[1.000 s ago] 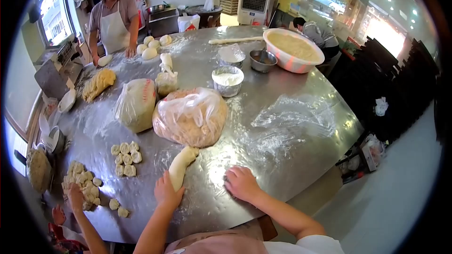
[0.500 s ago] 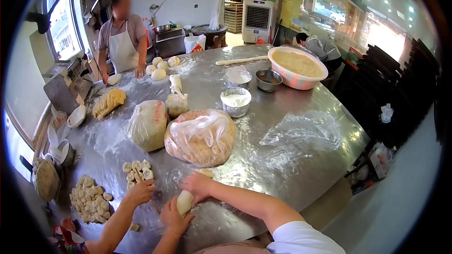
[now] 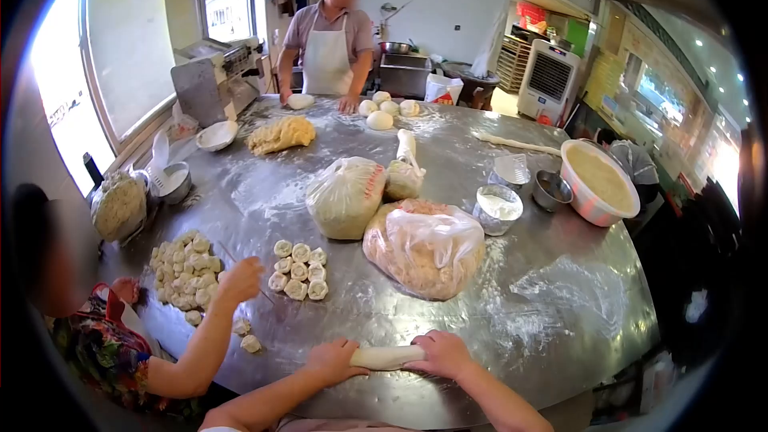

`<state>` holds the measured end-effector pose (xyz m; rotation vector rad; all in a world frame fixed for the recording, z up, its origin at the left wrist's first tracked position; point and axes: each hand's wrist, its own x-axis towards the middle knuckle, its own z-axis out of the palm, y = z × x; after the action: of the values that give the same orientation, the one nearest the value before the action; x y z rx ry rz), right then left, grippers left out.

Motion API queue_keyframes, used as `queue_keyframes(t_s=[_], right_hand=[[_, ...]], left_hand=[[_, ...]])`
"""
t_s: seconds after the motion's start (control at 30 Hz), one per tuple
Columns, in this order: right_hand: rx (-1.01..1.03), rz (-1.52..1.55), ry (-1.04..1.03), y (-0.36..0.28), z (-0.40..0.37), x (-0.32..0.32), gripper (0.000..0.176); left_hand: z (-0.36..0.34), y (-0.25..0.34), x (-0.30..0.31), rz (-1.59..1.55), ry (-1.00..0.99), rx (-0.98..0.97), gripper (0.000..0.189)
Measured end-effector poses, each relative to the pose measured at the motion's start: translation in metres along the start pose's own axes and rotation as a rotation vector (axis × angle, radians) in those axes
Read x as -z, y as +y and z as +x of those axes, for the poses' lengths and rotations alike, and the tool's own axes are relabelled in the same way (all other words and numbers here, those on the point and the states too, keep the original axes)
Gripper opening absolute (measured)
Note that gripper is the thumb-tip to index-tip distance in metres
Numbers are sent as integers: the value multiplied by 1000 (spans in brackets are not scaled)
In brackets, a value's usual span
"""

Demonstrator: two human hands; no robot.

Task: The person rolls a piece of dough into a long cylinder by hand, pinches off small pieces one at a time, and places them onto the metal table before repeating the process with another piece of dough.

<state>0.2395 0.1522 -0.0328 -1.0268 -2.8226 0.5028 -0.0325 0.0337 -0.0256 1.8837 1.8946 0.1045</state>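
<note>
A short, pale dough log [image 3: 387, 358] lies crosswise on the steel table near its front edge. My left hand [image 3: 330, 362] is closed over the log's left end, and my right hand [image 3: 442, 354] grips its right end. Both palms face down, covering the ends; the middle shows between them. Beyond my hands sits a large clear bag of brownish, crumbly filling [image 3: 424, 256]. Left of that bag, small rolled dough pieces [image 3: 299, 270] stand in tight rows.
At left, a co-worker's hand [image 3: 242, 278] holds a thin stick near a pile of dough pieces [image 3: 186, 268]. Another person in an apron [image 3: 328, 56] handles dough at the far side. A flour bowl [image 3: 498, 210] and a large tub [image 3: 598, 180] stand right.
My view has swung left. The log, slanted before, now lies crosswise with my hands at its two ends. The co-worker's hand has moved away from the rows of rolled pieces.
</note>
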Motion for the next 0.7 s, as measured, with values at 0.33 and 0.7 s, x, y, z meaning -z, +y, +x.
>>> queue_keyframes(t_s=[0.33,0.7], right_hand=[[54,-163,417,-4,-23,-24,72],[-100,136,27,-46,-50,-10,57]], left_hand=[[12,4,-39,115,458,-209,68],[-57,-45,12,60,-130,34,69]])
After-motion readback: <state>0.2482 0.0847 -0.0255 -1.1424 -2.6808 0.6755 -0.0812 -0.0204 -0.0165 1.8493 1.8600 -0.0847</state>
